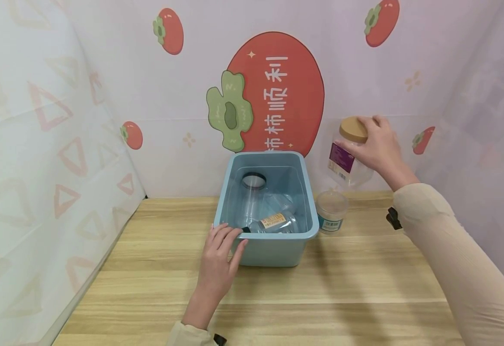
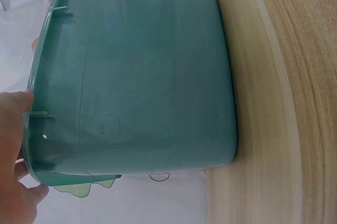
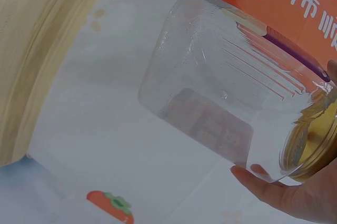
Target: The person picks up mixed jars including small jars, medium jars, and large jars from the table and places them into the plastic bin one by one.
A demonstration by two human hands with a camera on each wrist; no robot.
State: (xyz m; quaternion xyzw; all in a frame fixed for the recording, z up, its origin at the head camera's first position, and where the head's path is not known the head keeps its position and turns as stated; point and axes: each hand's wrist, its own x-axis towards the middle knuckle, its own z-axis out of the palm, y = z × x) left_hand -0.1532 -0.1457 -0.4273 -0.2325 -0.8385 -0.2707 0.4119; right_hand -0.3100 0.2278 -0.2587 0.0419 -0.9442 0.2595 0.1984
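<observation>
High at the right in the head view, my right hand (image 1: 381, 149) grips a clear plastic jar (image 1: 341, 158) near its gold lid (image 1: 353, 129). This jar carries a purple label; in the right wrist view its see-through body (image 3: 210, 76) tilts and looks empty. At the near left corner of a blue plastic bin (image 1: 277, 236), my left hand (image 1: 217, 262) holds the rim, fingers over the top and thumb outside. Inside the bin lie a clear bottle with an orange label (image 1: 274, 220) and a clear container with a dark ring (image 1: 253, 180).
A small clear jar (image 1: 331, 211) with a teal and white label stands on the wooden table (image 1: 156, 269), close against the bin's right side. Behind the table hangs a white cloth (image 1: 182, 96) printed with persimmons, and more cloth covers both sides.
</observation>
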